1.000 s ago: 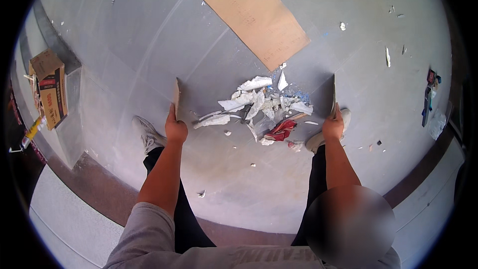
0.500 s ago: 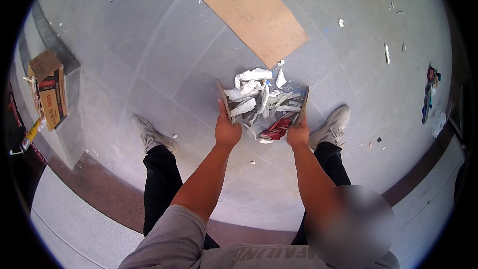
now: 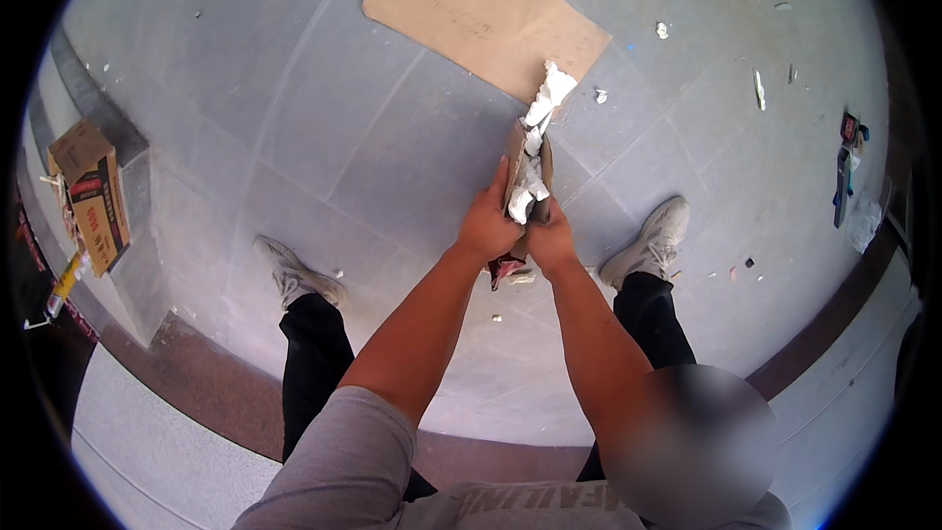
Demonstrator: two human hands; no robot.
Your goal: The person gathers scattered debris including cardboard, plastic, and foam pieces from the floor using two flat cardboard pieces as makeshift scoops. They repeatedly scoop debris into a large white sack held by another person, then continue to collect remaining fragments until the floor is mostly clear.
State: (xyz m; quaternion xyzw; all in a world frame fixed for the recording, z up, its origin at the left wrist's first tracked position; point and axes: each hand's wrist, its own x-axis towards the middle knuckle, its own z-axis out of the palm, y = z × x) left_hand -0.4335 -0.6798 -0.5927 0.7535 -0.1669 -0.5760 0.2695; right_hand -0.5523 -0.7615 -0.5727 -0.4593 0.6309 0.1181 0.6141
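My left hand [image 3: 490,223] grips a piece of cardboard [image 3: 513,159] held on edge. Opposite it, my right hand [image 3: 550,233] grips a second cardboard piece [image 3: 547,165], also on edge. Squeezed between the two pieces are white scraps [image 3: 529,188], with one larger white scrap [image 3: 552,88] sticking out at the far end. A crumpled red wrapper [image 3: 505,269] pokes out on the near side, below my hands. Just beyond lies a large flat cardboard sheet [image 3: 481,20] on the grey tiled floor, and the far scrap overlaps its near edge.
White bits [image 3: 662,30] are scattered over the floor [image 3: 392,216] at right. On the left ledge stands an open cardboard box [image 3: 98,201], with a yellow tube [image 3: 67,285] beside it. Tools [image 3: 844,172] and a clear plastic bag [image 3: 864,224] lie far right. My shoes flank my hands.
My hands have come together, bringing the two cardboard pieces close and gathering the spread white scraps and red wrapper between them. In the picture, the flat sheet sits slightly further left.
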